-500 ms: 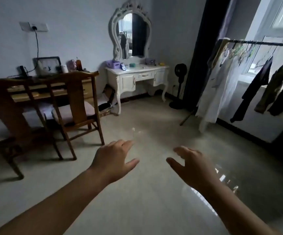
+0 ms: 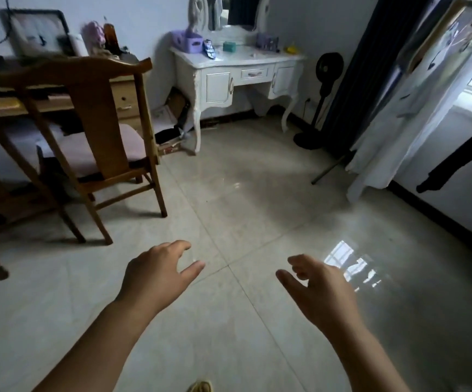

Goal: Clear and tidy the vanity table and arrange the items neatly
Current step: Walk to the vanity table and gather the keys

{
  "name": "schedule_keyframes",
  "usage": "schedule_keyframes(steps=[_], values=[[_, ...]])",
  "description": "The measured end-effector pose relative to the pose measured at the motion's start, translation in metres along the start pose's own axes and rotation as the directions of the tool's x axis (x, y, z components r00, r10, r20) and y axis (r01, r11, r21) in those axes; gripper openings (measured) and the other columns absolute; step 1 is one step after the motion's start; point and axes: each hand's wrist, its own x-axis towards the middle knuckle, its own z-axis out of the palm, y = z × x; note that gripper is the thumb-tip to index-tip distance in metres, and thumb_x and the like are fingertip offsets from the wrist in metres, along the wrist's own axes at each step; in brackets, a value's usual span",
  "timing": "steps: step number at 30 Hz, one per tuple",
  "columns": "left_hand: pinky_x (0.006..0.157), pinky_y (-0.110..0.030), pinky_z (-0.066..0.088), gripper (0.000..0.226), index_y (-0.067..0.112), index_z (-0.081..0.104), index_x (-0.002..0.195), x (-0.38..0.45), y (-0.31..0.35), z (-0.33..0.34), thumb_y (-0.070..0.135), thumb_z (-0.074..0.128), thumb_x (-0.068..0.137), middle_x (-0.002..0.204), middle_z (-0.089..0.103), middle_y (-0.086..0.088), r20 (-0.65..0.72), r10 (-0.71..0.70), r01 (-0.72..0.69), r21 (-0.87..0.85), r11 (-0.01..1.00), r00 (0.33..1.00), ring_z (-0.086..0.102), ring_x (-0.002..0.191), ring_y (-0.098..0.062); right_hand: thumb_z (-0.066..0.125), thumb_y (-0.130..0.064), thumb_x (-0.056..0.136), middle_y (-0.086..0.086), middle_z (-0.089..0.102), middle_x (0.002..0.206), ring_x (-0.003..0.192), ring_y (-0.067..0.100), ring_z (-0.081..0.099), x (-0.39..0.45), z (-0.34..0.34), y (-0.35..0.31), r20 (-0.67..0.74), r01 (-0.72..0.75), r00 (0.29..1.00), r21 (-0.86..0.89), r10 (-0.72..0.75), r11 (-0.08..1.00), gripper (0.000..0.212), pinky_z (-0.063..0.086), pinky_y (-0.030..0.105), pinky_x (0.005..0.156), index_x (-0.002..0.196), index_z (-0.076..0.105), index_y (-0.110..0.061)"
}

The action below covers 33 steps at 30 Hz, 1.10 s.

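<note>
The white vanity table [image 2: 260, 59] stands against the far wall under a framed mirror [image 2: 237, 9]. On its top lie a purple basket [image 2: 187, 41], a small blue and white item [image 2: 209, 49], a teal box [image 2: 229, 46], a purple organiser [image 2: 267, 41] and a yellow object [image 2: 291, 48]. My left hand [image 2: 158, 274] and my right hand [image 2: 318, 290] are held out over the tiled floor, far short of the table. Both hold nothing, with fingers loosely spread.
A wooden chair [image 2: 96, 120] stands at the left in front of a wooden desk [image 2: 121, 97] with clutter on it. Boxes [image 2: 172, 120] lie between desk and vanity. A black floor fan [image 2: 323, 94] stands right of the vanity. Clothes hang on a rack [image 2: 427, 80] at the right.
The view has come closer to the vanity and tilted down, so the mirror's top is cut off. Both hands stay out in front, holding nothing.
</note>
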Motion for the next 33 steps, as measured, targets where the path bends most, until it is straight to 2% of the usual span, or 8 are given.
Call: schedule_keyframes(steps=[7, 12, 17, 25, 33], values=[[0.076, -0.029, 0.045, 0.053, 0.027, 0.045, 0.127, 0.160, 0.019, 0.012, 0.056, 0.049, 0.083, 0.125, 0.058, 0.003, 0.127, 0.031, -0.037, 0.042, 0.998, 0.991, 0.056, 0.106, -0.017, 0.062, -0.044, 0.081, -0.005, 0.069, 0.103, 0.097, 0.012, 0.062, 0.136, 0.002, 0.017, 0.053, -0.105, 0.993, -0.023, 0.106, 0.994, 0.037, 0.048, 0.028, 0.076, 0.111, 0.061, -0.024], [0.079, -0.030, 0.045, 0.053, 0.027, 0.044, 0.128, 0.269, 0.050, 0.040, 0.056, 0.047, 0.083, 0.129, 0.055, 0.004, 0.194, 0.048, -0.066, 0.087, 0.994, 0.980, 0.054, 0.110, -0.017, 0.063, -0.044, 0.080, -0.001, 0.070, 0.103, 0.097, 0.017, 0.063, 0.252, -0.002, 0.057, 0.019, -0.160, 0.987, -0.026, 0.161, 0.987, 0.038, 0.046, 0.029, 0.074, 0.110, 0.062, -0.021], [0.082, -0.033, 0.051, 0.053, 0.028, 0.047, 0.126, 0.390, 0.082, 0.047, 0.057, 0.050, 0.081, 0.125, 0.058, 0.000, 0.181, -0.050, 0.032, 0.102, 0.994, 0.982, 0.056, 0.108, -0.019, 0.066, -0.041, 0.079, 0.003, 0.071, 0.102, 0.095, 0.021, 0.064, 0.382, -0.029, 0.104, -0.030, -0.181, 0.983, 0.015, 0.181, 0.983, 0.036, 0.051, 0.032, 0.076, 0.107, 0.064, -0.018], [0.081, -0.031, 0.049, 0.051, 0.032, 0.048, 0.124, 0.564, 0.135, 0.034, 0.057, 0.051, 0.080, 0.126, 0.057, 0.004, 0.062, -0.075, 0.070, 0.077, 0.995, 0.995, 0.056, 0.108, -0.018, 0.061, -0.048, 0.080, 0.001, 0.068, 0.100, 0.098, 0.023, 0.062, 0.591, -0.054, 0.097, 0.009, -0.057, 0.998, 0.007, 0.057, 0.998, 0.037, 0.052, 0.036, 0.079, 0.107, 0.060, -0.022], [0.085, -0.034, 0.049, 0.049, 0.033, 0.052, 0.120, 0.756, 0.094, 0.058, 0.058, 0.053, 0.078, 0.122, 0.059, 0.005, 0.014, -0.179, 0.179, -0.014, 0.984, 0.984, 0.057, 0.108, -0.017, 0.057, -0.050, 0.082, -0.006, 0.066, 0.110, 0.104, 0.019, 0.060, 0.807, -0.014, 0.061, 0.053, 0.042, 0.998, -0.062, -0.039, 0.997, 0.037, 0.047, 0.030, 0.076, 0.110, 0.058, -0.027]])
